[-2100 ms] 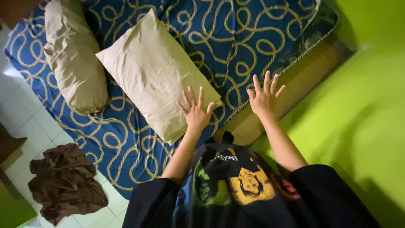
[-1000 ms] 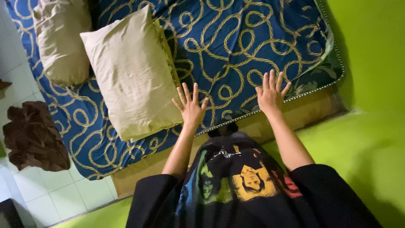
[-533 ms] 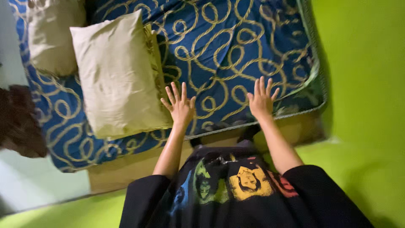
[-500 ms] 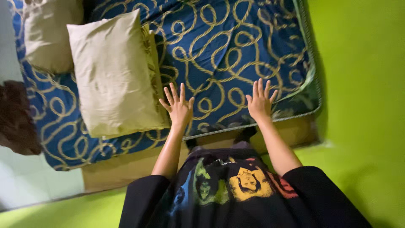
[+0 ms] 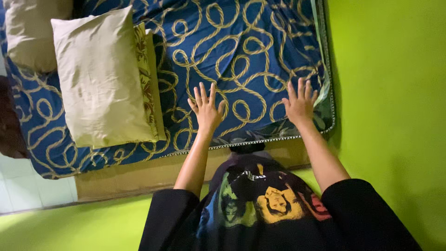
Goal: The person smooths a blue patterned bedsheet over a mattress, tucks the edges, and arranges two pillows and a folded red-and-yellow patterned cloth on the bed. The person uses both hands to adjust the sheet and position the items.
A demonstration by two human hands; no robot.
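My left hand (image 5: 206, 108) is spread flat, fingers apart, over the blue sheet with gold looping lines (image 5: 241, 51) on the bed, near its close edge. My right hand (image 5: 300, 102) is also spread with fingers apart, over the sheet's corner by the green wall. Neither hand holds anything. A beige pillow (image 5: 100, 79) lies to the left of my left hand, stacked on a second pillow with a yellow patterned edge (image 5: 144, 69). A gap of sheet separates my left hand from the pillows.
Another beige pillow (image 5: 32, 30) lies at the far left of the bed. A wooden bed frame (image 5: 139, 174) runs along the near edge. Green wall (image 5: 390, 83) borders the right side. White tiled floor (image 5: 28, 186) and a brown cloth heap (image 5: 9, 125) show at left.
The view has swung so the bed's near edge now runs level. Both hands, held spread throughout, have moved from beside the pillow and bed frame to over the sheet's near corner.
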